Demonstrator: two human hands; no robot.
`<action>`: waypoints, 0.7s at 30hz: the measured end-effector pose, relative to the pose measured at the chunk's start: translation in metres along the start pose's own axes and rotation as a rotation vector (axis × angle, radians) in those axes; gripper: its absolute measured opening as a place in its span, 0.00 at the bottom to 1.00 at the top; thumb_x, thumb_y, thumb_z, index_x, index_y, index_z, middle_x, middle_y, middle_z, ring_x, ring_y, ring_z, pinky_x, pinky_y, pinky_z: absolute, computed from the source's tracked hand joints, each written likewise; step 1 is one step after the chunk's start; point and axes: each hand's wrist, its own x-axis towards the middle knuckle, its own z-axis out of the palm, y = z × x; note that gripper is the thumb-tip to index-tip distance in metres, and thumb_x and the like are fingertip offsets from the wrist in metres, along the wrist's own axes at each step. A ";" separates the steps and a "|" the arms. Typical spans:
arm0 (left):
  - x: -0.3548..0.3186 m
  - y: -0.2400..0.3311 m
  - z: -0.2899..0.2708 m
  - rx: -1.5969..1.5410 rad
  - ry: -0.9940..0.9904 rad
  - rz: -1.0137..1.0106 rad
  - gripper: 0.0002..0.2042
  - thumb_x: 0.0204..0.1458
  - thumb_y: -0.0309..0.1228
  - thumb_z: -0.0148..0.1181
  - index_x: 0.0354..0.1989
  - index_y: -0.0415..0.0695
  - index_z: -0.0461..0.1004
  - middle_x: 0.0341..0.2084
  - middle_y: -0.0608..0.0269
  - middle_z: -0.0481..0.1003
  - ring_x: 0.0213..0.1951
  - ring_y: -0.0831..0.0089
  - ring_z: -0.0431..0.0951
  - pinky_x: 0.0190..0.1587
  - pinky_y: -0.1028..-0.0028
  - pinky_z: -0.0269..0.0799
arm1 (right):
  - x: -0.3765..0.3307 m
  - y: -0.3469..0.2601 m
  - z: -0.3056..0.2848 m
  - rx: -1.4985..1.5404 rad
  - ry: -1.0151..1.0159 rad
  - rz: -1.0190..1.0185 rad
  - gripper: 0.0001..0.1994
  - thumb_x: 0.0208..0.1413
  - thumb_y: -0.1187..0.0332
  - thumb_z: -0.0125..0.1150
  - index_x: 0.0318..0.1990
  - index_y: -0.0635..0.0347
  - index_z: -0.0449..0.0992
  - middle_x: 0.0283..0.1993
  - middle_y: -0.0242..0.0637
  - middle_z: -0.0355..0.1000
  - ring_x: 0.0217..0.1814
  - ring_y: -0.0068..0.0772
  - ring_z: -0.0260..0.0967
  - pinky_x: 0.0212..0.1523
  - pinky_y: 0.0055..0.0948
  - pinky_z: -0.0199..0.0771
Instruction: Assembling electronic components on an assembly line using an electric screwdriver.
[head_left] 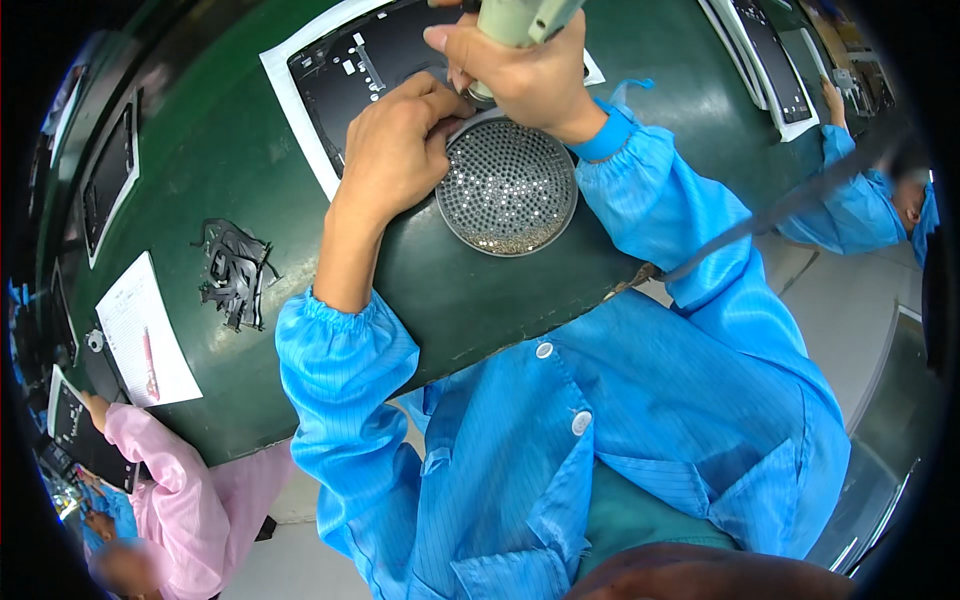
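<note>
My right hand (535, 80) grips a pale green power screwdriver (515, 24) above the far side of a round dish. My left hand (392, 145) is curled with its fingertips together beside the screwdriver's lower end; whatever they pinch is hidden. The round grey dish (505, 180) has a surface full of small holes, and small shiny pieces, apparently screws, gather toward its near side. Beyond both hands lies a flat black panel (310, 75) with a white border and small light parts on it. My hands cover part of that panel.
A tangle of black strips (238, 272) lies left on the green table (400, 310). Farther left are a paper sheet (135, 310) with a pen (150, 365) and a person in a pink sleeve (165, 450). More panels (765, 75) and a blue-sleeved person (850, 205) are at right.
</note>
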 end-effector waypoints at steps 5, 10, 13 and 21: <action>-0.005 -0.004 -0.005 -0.007 -0.015 -0.047 0.09 0.46 0.24 0.58 0.35 0.47 0.80 0.32 0.64 0.75 0.35 0.58 0.76 0.36 0.64 0.70 | 0.000 -0.010 -0.006 0.129 -0.116 0.260 0.09 0.51 0.79 0.62 0.40 0.68 0.72 0.26 0.33 0.72 0.21 0.19 0.69 0.19 0.19 0.66; -0.002 -0.009 -0.001 -0.004 0.032 0.035 0.07 0.47 0.24 0.59 0.34 0.45 0.80 0.31 0.63 0.76 0.35 0.58 0.77 0.37 0.64 0.71 | -0.024 -0.027 -0.036 0.244 -0.344 0.282 0.17 0.56 0.74 0.60 0.51 0.72 0.68 0.22 0.34 0.70 0.22 0.24 0.70 0.23 0.21 0.70; -0.003 -0.008 0.000 -0.055 0.017 -0.023 0.08 0.47 0.23 0.58 0.34 0.45 0.80 0.30 0.62 0.75 0.34 0.58 0.77 0.36 0.64 0.71 | -0.030 -0.025 -0.033 0.108 -0.372 0.259 0.17 0.55 0.75 0.61 0.51 0.72 0.68 0.22 0.34 0.70 0.22 0.23 0.70 0.23 0.21 0.70; 0.002 -0.009 -0.002 -0.102 -0.038 0.027 0.11 0.44 0.21 0.57 0.35 0.45 0.79 0.30 0.60 0.74 0.32 0.57 0.76 0.34 0.65 0.70 | -0.027 -0.032 -0.026 0.103 -0.386 0.220 0.17 0.51 0.79 0.64 0.49 0.71 0.70 0.23 0.34 0.72 0.22 0.21 0.70 0.22 0.21 0.70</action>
